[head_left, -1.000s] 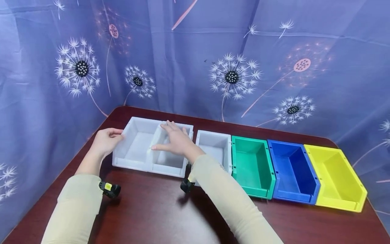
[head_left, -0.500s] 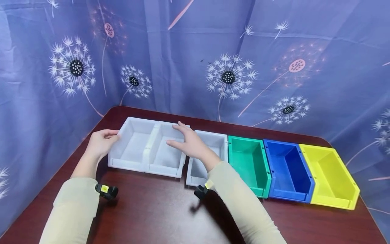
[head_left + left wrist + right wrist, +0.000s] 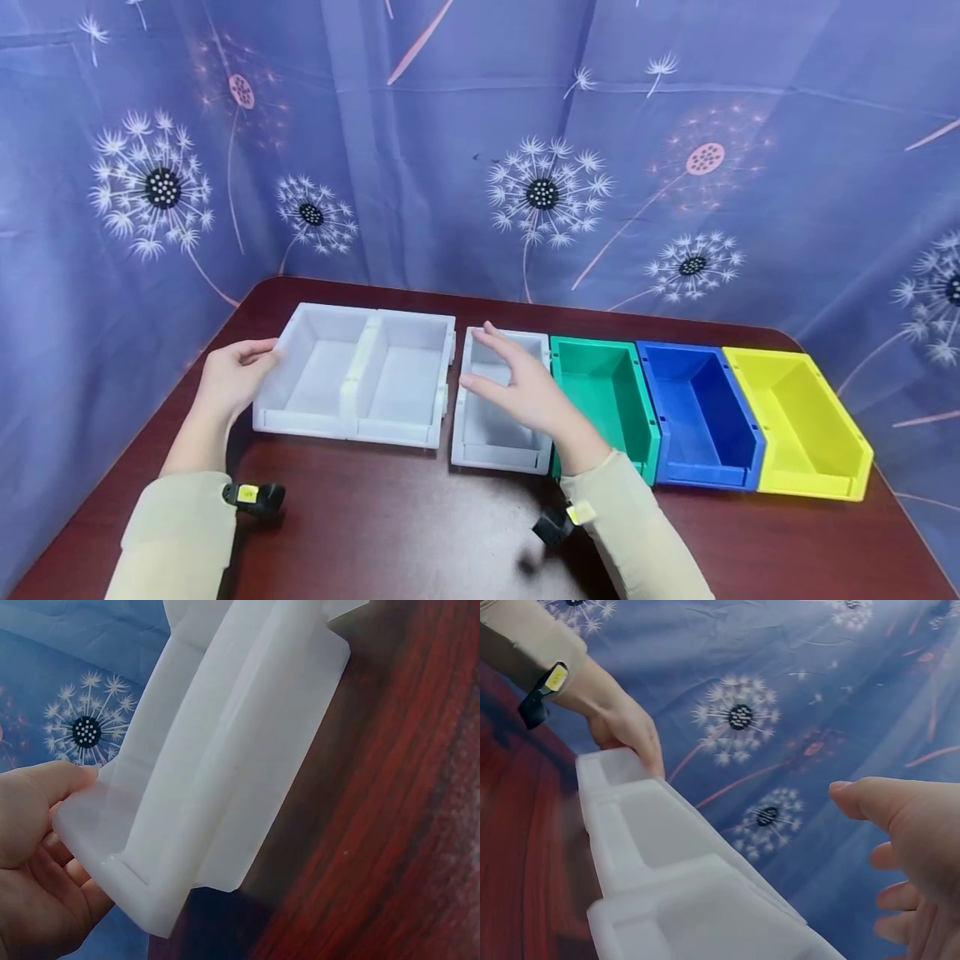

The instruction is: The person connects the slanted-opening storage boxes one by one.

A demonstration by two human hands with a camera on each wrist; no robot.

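Observation:
Two white storage bins, a left one (image 3: 321, 379) and a second one (image 3: 397, 383), sit side by side and touch at the left of the table. My left hand (image 3: 234, 377) grips the outer side wall of the left bin; in the left wrist view, the thumb is at the rim and the fingers curl beneath it. Over a third white bin (image 3: 495, 433) hovers my right hand (image 3: 525, 390), fingers spread and holding nothing. A narrow gap separates the second bin from this third one. In the right wrist view, the right hand (image 3: 922, 855) is apart from the bins.
To the right of the third white bin stand a green bin (image 3: 600, 400), a blue bin (image 3: 701, 417) and a yellow bin (image 3: 795, 425) in a row. They rest on a dark red wooden table (image 3: 390, 533). A blue dandelion-print curtain (image 3: 420, 183) hangs behind.
My right hand has moved right, away from the second white bin and over the third. The left hand keeps its grip on the left bin. The head view has shifted slightly.

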